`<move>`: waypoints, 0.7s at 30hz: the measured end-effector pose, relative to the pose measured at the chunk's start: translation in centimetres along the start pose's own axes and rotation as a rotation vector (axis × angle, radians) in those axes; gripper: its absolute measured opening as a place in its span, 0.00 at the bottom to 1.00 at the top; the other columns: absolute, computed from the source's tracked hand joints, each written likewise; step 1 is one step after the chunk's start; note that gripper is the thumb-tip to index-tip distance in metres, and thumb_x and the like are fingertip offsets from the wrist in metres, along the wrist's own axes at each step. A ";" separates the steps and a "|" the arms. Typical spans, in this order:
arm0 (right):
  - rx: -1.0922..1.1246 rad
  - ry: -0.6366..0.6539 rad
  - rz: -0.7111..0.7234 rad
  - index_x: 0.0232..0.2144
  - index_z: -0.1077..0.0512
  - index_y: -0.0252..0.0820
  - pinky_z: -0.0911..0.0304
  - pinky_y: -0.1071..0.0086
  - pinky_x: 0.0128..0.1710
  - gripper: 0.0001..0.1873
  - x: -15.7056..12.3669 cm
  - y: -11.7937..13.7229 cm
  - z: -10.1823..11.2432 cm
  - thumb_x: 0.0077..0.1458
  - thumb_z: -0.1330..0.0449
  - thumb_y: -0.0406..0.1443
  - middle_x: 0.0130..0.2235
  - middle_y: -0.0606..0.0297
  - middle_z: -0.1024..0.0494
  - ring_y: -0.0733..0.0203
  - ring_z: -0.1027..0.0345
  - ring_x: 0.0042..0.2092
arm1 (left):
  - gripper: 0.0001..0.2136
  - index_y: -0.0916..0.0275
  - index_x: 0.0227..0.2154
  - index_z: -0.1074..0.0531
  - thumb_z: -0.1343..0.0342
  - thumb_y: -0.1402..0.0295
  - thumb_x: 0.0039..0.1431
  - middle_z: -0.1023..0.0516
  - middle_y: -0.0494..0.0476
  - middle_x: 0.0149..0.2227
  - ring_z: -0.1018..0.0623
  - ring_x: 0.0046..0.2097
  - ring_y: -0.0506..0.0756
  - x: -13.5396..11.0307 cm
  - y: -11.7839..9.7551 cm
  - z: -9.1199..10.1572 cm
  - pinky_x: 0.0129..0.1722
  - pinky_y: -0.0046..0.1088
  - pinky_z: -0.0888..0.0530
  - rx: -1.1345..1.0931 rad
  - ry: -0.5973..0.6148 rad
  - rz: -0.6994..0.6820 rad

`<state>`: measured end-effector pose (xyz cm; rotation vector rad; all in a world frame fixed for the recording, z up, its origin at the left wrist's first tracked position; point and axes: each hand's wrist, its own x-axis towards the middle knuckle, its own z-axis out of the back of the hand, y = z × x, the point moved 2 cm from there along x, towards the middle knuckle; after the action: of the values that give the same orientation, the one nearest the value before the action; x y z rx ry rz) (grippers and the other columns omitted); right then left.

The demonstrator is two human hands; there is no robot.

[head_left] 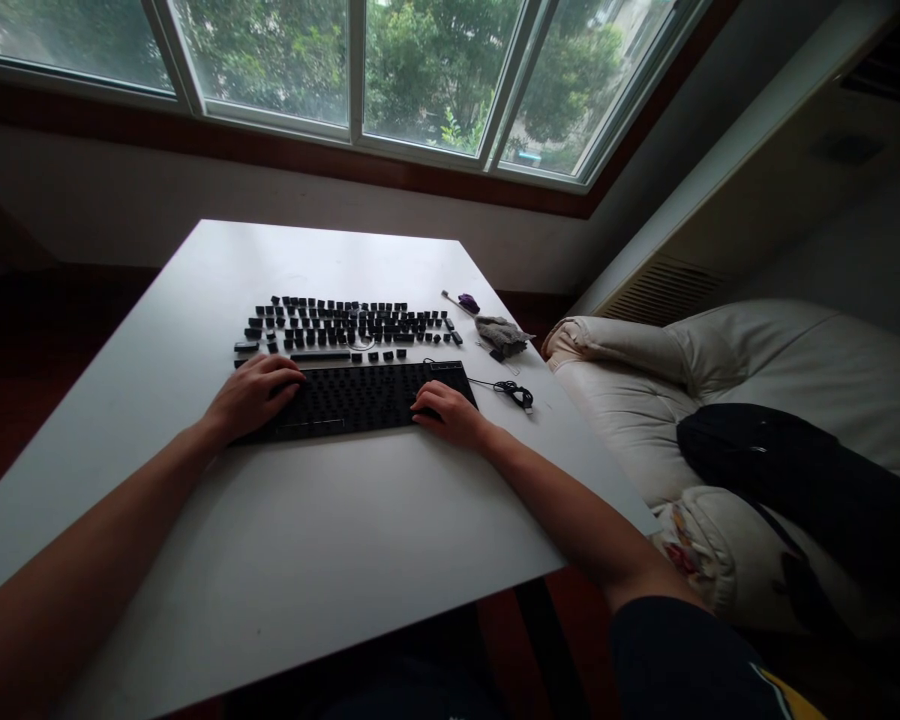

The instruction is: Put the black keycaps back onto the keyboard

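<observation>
Keyboard (pixel 360 398), left hand (pixel 251 395), right hand (pixel 450 412) resting on ends, grip loose

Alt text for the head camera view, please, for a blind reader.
A left hand and right hand rest on the ends of a black keyboard on a white table; loose keycaps lie in rows behind it.

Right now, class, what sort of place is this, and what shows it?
Probably a living room at home: a white table by a wide window, a cream sofa beside it, and a keyboard with its keycaps laid out in rows.
</observation>
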<state>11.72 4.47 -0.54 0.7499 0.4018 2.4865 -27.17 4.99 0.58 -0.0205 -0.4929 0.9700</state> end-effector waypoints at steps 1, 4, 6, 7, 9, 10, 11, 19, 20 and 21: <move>0.003 -0.004 -0.003 0.41 0.28 0.45 0.31 0.58 0.47 0.05 0.0 0.0 0.0 0.65 0.41 0.38 0.42 0.57 0.26 0.53 0.32 0.46 | 0.16 0.56 0.46 0.21 0.51 0.57 0.68 0.23 0.57 0.52 0.26 0.52 0.62 0.0 0.0 0.0 0.55 0.42 0.29 0.001 0.001 0.000; 0.007 -0.023 -0.012 0.40 0.27 0.44 0.31 0.59 0.47 0.04 0.1 0.0 0.1 0.63 0.40 0.38 0.41 0.57 0.26 0.53 0.32 0.45 | 0.16 0.56 0.47 0.21 0.51 0.57 0.68 0.23 0.58 0.52 0.26 0.52 0.62 0.0 0.0 0.0 0.54 0.42 0.29 -0.004 0.002 0.004; 0.016 -0.031 -0.030 0.39 0.27 0.44 0.32 0.60 0.45 0.04 0.3 0.2 0.3 0.63 0.39 0.38 0.40 0.58 0.25 0.54 0.31 0.44 | 0.16 0.56 0.47 0.21 0.50 0.58 0.67 0.23 0.57 0.52 0.26 0.52 0.62 0.0 0.0 0.0 0.54 0.42 0.29 -0.011 0.001 0.009; 0.021 -0.030 -0.046 0.38 0.27 0.44 0.32 0.61 0.44 0.04 0.4 0.3 0.5 0.63 0.39 0.38 0.39 0.59 0.25 0.55 0.31 0.42 | 0.15 0.55 0.47 0.21 0.50 0.58 0.67 0.23 0.57 0.52 0.26 0.52 0.62 -0.1 0.1 0.0 0.54 0.42 0.29 -0.014 0.001 0.012; 0.025 -0.029 -0.079 0.37 0.27 0.44 0.33 0.64 0.41 0.05 0.7 0.5 0.9 0.64 0.40 0.38 0.37 0.61 0.25 0.57 0.31 0.39 | 0.15 0.55 0.46 0.21 0.50 0.58 0.67 0.23 0.57 0.52 0.26 0.52 0.61 -0.1 0.1 -0.1 0.55 0.42 0.29 -0.020 -0.002 0.016; 0.021 -0.039 -0.093 0.36 0.27 0.44 0.34 0.64 0.40 0.05 0.9 0.5 1.2 0.64 0.41 0.38 0.36 0.61 0.25 0.57 0.32 0.38 | 0.15 0.55 0.46 0.21 0.50 0.59 0.67 0.23 0.57 0.52 0.26 0.53 0.61 -0.1 0.1 -0.1 0.55 0.42 0.29 -0.021 -0.003 0.018; 0.013 -0.055 -0.105 0.36 0.27 0.44 0.34 0.65 0.40 0.06 1.1 0.4 1.5 0.65 0.41 0.38 0.35 0.62 0.25 0.58 0.32 0.38 | 0.15 0.55 0.46 0.21 0.50 0.59 0.67 0.23 0.57 0.52 0.27 0.53 0.61 -0.1 0.1 -0.1 0.55 0.42 0.29 -0.022 -0.003 0.019; -0.128 -0.130 -0.241 0.41 0.25 0.44 0.36 0.65 0.43 0.05 5.7 -5.1 2.8 0.61 0.39 0.33 0.39 0.61 0.24 0.58 0.31 0.40 | 0.14 0.54 0.46 0.21 0.49 0.59 0.67 0.23 0.56 0.53 0.27 0.53 0.62 -0.2 0.1 -0.1 0.55 0.42 0.29 -0.033 -0.006 0.013; -0.144 -0.115 -0.252 0.41 0.25 0.44 0.37 0.65 0.44 0.06 6.4 -5.9 2.7 0.60 0.38 0.32 0.39 0.62 0.24 0.58 0.31 0.40 | 0.14 0.54 0.47 0.21 0.50 0.58 0.67 0.23 0.56 0.53 0.27 0.53 0.62 -0.2 0.1 -0.1 0.55 0.42 0.29 -0.030 -0.006 0.012; -0.158 -0.102 -0.266 0.40 0.24 0.43 0.37 0.65 0.44 0.06 7.0 -6.7 2.5 0.59 0.37 0.32 0.38 0.63 0.24 0.58 0.31 0.40 | 0.14 0.54 0.47 0.21 0.50 0.58 0.68 0.23 0.57 0.53 0.27 0.53 0.62 -0.2 0.1 0.0 0.55 0.42 0.29 -0.026 -0.003 0.011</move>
<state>10.68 14.15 1.71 0.7063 0.2468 2.1919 -27.28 4.89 0.45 -0.0450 -0.5087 0.9746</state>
